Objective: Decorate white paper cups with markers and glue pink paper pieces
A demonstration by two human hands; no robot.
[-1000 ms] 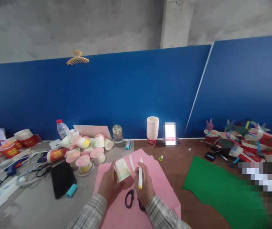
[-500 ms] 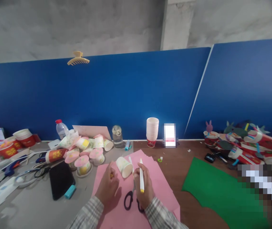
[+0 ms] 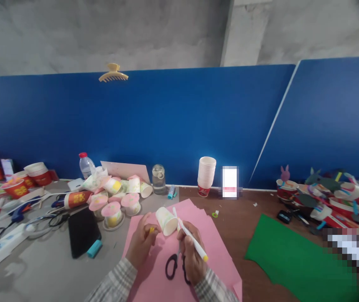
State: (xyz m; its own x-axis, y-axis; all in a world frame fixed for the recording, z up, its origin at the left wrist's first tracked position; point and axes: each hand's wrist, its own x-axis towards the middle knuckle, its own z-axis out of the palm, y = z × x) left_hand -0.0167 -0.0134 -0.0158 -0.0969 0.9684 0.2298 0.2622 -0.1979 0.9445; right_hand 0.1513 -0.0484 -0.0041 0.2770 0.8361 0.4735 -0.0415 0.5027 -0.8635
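Note:
My right hand (image 3: pixel 192 251) grips a white marker (image 3: pixel 195 242) with a yellow end, slanted so its far end points up and left. Between the fingertips of my left hand (image 3: pixel 143 241) sits a small yellow marker cap (image 3: pixel 152 230). A pale patterned paper cup (image 3: pixel 166 222) lies on its side just beyond both hands, its mouth towards me. Beneath everything is pink paper (image 3: pixel 212 256). Black-handled scissors (image 3: pixel 171 266) lie on it, partly covered by my right hand. A thin white object near the cup's right edge is hard to make out.
Several pink-topped cup crafts (image 3: pixel 113 214) stand at left, beside a black tablet (image 3: pixel 83 233) and a turquoise marker (image 3: pixel 94 248). A glass jar (image 3: pixel 159 180) and a stack of paper cups (image 3: pixel 206 173) are behind. Green paper (image 3: pixel 295 256) lies right, near piled cup crafts (image 3: pixel 324 193).
The marker in my right hand has tilted, its yellow end swinging right and its other end up and left. My left hand keeps the cap. The whole view has shifted slightly.

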